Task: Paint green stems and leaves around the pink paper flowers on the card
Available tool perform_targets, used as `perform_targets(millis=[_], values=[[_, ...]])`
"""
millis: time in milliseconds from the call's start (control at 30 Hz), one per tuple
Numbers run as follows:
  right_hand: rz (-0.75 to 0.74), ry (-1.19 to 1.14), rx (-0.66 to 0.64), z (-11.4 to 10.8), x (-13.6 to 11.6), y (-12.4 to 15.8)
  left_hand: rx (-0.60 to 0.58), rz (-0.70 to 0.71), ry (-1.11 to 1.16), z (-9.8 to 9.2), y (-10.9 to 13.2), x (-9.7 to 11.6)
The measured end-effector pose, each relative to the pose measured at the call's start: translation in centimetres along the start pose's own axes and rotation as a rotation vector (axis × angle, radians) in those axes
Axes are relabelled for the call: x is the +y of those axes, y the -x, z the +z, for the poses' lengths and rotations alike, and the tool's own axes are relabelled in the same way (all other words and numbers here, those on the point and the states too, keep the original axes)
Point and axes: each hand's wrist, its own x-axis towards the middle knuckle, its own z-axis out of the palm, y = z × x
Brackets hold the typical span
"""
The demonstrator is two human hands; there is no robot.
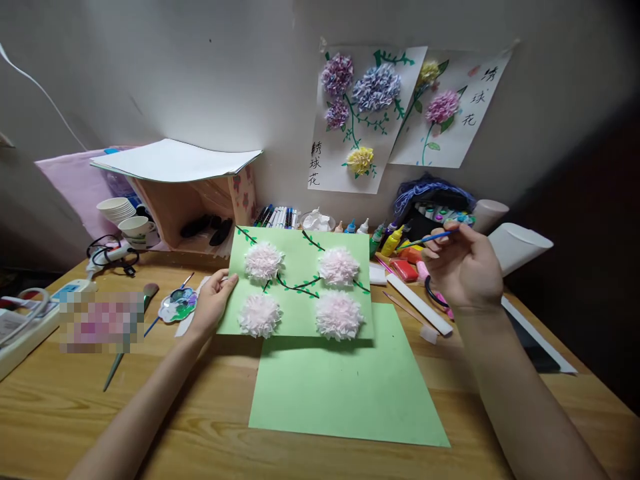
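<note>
My left hand (215, 299) grips the left edge of a light green paper picture (300, 320), holding it raised above the table. Several pale pink paper flowers (339, 267) stand out from it, with painted dark stems and small green leaves between them. In my right hand (467, 267), lifted to the right of the picture, a thin blue paintbrush (431, 238) is pinched between the fingers, its tip pointing left and away from the paper. Below the picture a plain green sheet (350, 387) lies flat on the wooden table, its upper part hidden.
A paint palette (179, 305) and a large brush (113, 372) lie left, near a power strip (45, 327). Markers (277, 217), paint bottles (393, 241), a white ruler-like strip (419, 304) and a box (243, 193) line the back. Flower pictures (345, 167) hang on the wall.
</note>
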Motion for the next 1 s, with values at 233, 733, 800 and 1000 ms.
perform_targets(millis=[233,733,800,1000], values=[[-0.016,0.084,-0.070,1.7,0.9,1.6,-0.010,0.046,0.108,1.5,1.8,-0.7],[-0.392,0.700,-0.253,0.9,4.1,2.8,-0.153,-0.111,0.062,2.9,2.1,-3.0],[-0.413,0.806,-0.309,0.5,5.0,2.8,-0.152,-0.123,0.040,2.9,2.0,-3.2],[-0.564,1.063,-0.453,0.0,6.4,2.6,-0.148,-0.106,-0.033,3.0,1.9,-3.7]])
